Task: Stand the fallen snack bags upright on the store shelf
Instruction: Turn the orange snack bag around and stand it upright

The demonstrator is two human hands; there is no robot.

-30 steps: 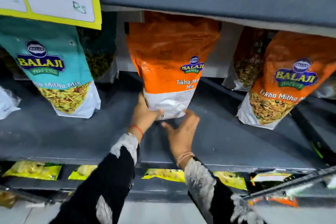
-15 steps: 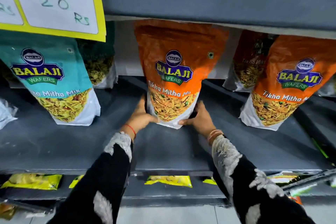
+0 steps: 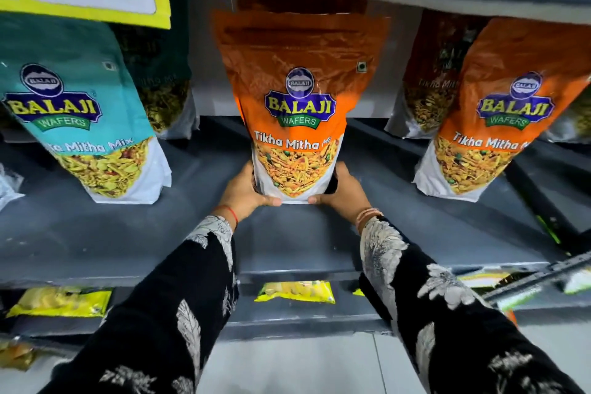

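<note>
Orange snack bag (image 3: 297,125) stood upright mid-shelf (image 3: 96,233), well back from its front edge; left hand (image 3: 244,192) and right hand (image 3: 343,193) each kept a grip closed on a bottom corner, likely squaring it to balance.

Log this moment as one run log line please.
stage: standing bag | left hand: gripping base | right hand: gripping base | orange bag: upright, front facing out | shelf: grey

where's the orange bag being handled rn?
Head view, centre: orange bag upright on the grey shelf, base held by both hands, between the teal bag and another orange one.
</note>
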